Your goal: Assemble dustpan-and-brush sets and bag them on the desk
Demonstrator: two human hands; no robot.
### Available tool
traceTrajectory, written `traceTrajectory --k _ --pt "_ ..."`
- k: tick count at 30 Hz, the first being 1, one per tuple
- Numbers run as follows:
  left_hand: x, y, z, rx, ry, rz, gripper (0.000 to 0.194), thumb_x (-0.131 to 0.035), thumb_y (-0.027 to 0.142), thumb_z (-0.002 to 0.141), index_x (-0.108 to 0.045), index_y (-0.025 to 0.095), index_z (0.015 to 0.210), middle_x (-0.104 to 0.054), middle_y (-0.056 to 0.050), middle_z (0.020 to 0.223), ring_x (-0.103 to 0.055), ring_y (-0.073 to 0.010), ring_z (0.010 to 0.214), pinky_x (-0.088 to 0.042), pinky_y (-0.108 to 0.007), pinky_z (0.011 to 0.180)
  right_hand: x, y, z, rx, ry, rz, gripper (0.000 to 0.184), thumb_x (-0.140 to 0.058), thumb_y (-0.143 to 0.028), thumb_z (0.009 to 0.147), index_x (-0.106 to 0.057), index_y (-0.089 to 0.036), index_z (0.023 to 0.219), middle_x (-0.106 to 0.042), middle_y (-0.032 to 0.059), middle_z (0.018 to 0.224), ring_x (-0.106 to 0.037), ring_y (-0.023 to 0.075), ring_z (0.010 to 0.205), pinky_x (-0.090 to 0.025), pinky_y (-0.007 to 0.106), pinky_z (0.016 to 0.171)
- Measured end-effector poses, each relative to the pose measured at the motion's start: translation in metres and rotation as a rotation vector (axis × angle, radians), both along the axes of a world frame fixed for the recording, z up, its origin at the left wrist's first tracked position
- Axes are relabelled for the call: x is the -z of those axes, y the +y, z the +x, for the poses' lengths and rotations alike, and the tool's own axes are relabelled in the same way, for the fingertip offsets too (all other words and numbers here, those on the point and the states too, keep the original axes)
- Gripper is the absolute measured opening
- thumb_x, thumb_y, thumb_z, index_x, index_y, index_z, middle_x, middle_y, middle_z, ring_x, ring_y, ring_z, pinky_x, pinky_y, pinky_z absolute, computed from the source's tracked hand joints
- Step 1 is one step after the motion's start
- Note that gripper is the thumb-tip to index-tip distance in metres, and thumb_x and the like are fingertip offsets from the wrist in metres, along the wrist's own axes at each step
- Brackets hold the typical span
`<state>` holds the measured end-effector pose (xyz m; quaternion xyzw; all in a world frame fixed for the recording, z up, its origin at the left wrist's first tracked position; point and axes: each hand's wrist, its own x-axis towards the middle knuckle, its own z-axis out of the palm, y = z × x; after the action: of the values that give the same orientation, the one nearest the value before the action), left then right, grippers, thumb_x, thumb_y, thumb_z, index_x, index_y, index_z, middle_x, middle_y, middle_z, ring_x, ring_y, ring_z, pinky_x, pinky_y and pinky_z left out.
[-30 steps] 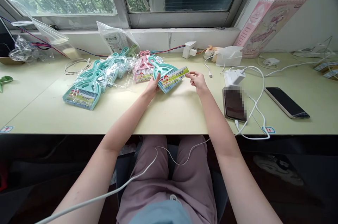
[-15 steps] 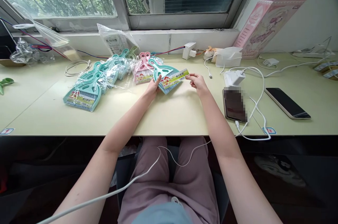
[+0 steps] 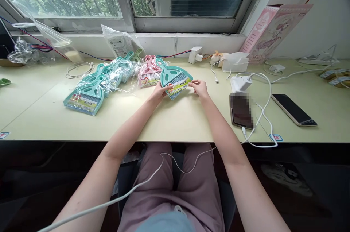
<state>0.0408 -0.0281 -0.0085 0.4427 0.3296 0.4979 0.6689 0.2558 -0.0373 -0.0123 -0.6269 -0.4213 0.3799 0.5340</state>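
My left hand [image 3: 159,92] grips the lower left edge of a teal mini dustpan and brush set [image 3: 170,73], thumb on its front. A yellow-green printed label card [image 3: 179,86] lies across the brush bristles. My right hand [image 3: 199,88] pinches the right end of this card, at the dustpan's right corner. Just behind the set lies a pink dustpan and brush set [image 3: 150,73] in clear wrap. To the left, several teal dustpan sets [image 3: 89,93] in clear plastic form a row, their labels showing.
On the right are a phone on a cable [image 3: 242,111], another phone [image 3: 294,109], a white charger [image 3: 240,83] and looping white cables. A pink box [image 3: 273,35] leans by the wall. Plastic bags [image 3: 117,42] stand below the window. The table's front edge [image 3: 175,141] is near my forearms.
The label card has shifted left, from jutting past the dustpan's right side to lying across its front. My right hand has moved left with it, and the dustpan is turned slightly more upright.
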Motion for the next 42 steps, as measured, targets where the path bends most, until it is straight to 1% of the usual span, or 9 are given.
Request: traceTrajectory --k 4,10,19,24,28,31,34,39,42 --pt "-0.001 -0.001 0.001 0.007 0.003 0.034 0.078 -0.083 0.011 0.057 -0.05 0.024 0.127 -0.07 -0.006 0.108 -0.069 -0.0229 0.099 -0.057 -0.039 0.09 0.002 0.004 0.005 0.031 -0.047 0.023 0.018 -0.073 -0.027 0.07 -0.062 -0.019 0.082 -0.07 -0.0004 0.081 -0.041 0.0049 0.048 -0.036 0.018 0.043" --pt "0.005 0.001 0.003 -0.009 0.04 0.002 0.076 -0.08 0.008 0.056 -0.051 0.023 0.125 -0.069 -0.006 0.105 -0.069 -0.0215 0.091 -0.058 -0.037 0.084 0.003 0.005 0.009 0.059 -0.186 0.072 0.016 -0.074 -0.027 0.072 -0.064 -0.02 0.082 -0.069 -0.0002 0.081 -0.052 0.0088 0.057 -0.039 0.02 0.047" --pt "0.003 0.001 0.001 -0.014 0.045 -0.002 0.064 -0.078 0.003 0.051 -0.056 0.02 0.108 -0.069 -0.005 0.103 -0.069 -0.0231 0.095 -0.057 -0.037 0.085 -0.006 -0.003 0.001 0.053 -0.474 0.038 0.01 -0.071 -0.032 0.08 -0.065 -0.024 0.083 -0.073 -0.0022 0.091 -0.053 0.0084 0.046 -0.044 0.028 0.058" --pt "0.0 -0.001 -0.001 -0.002 0.037 -0.041 0.066 -0.077 0.003 0.051 -0.053 0.02 0.11 -0.069 -0.005 0.103 -0.069 -0.024 0.096 -0.058 -0.037 0.085 -0.007 -0.006 -0.003 0.086 -0.586 0.077 0.009 -0.069 -0.032 0.083 -0.066 -0.026 0.09 -0.074 0.0001 0.097 -0.064 0.0159 0.069 -0.045 0.029 0.069" --pt "0.003 0.002 -0.002 0.008 0.027 -0.024 0.07 -0.075 -0.001 0.053 -0.053 0.021 0.116 -0.068 -0.005 0.106 -0.068 -0.0236 0.097 -0.057 -0.037 0.087 -0.008 -0.008 -0.006 0.115 -0.674 0.096 0.015 -0.066 -0.03 0.086 -0.067 -0.027 0.101 -0.074 0.001 0.1 -0.065 0.0195 0.085 -0.042 0.029 0.072" --pt "0.006 0.004 -0.002 0.011 0.014 -0.029 0.076 -0.075 -0.001 0.052 -0.051 0.022 0.12 -0.068 -0.005 0.106 -0.068 -0.023 0.095 -0.058 -0.036 0.083 -0.008 -0.009 -0.009 0.083 -0.726 0.09 0.02 -0.062 -0.03 0.09 -0.065 -0.025 0.108 -0.074 0.0023 0.105 -0.061 0.017 0.083 -0.039 0.028 0.071" --pt "0.006 0.004 -0.002 0.016 0.02 -0.016 0.073 -0.074 0.0 0.053 -0.051 0.021 0.119 -0.069 -0.006 0.104 -0.068 -0.0226 0.092 -0.058 -0.034 0.078 -0.009 -0.01 -0.009 0.061 -0.777 0.099 0.023 -0.058 -0.029 0.093 -0.062 -0.023 0.115 -0.072 0.003 0.109 -0.057 0.0143 0.079 -0.036 0.028 0.072" --pt "0.007 0.005 -0.002 -0.04 0.019 -0.038 0.06 -0.075 0.002 0.052 -0.054 0.019 0.106 -0.07 -0.005 0.101 -0.069 -0.0231 0.092 -0.058 -0.032 0.076 -0.016 -0.017 -0.007 0.11 -0.893 0.256 0.026 -0.055 -0.034 0.095 -0.062 -0.021 0.117 -0.069 0.0042 0.11 -0.056 0.013 0.072 -0.035 0.027 0.066" --pt "0.012 0.013 -0.006 -0.063 0.037 -0.037 0.059 -0.077 0.003 0.051 -0.055 0.019 0.103 -0.07 -0.005 0.097 -0.069 -0.0224 0.088 -0.059 -0.03 0.071 -0.031 -0.023 -0.009 0.145 -0.864 0.326 0.029 -0.049 -0.036 0.098 -0.062 -0.019 0.118 -0.066 0.0059 0.114 -0.056 0.0108 0.067 -0.037 0.027 0.065"
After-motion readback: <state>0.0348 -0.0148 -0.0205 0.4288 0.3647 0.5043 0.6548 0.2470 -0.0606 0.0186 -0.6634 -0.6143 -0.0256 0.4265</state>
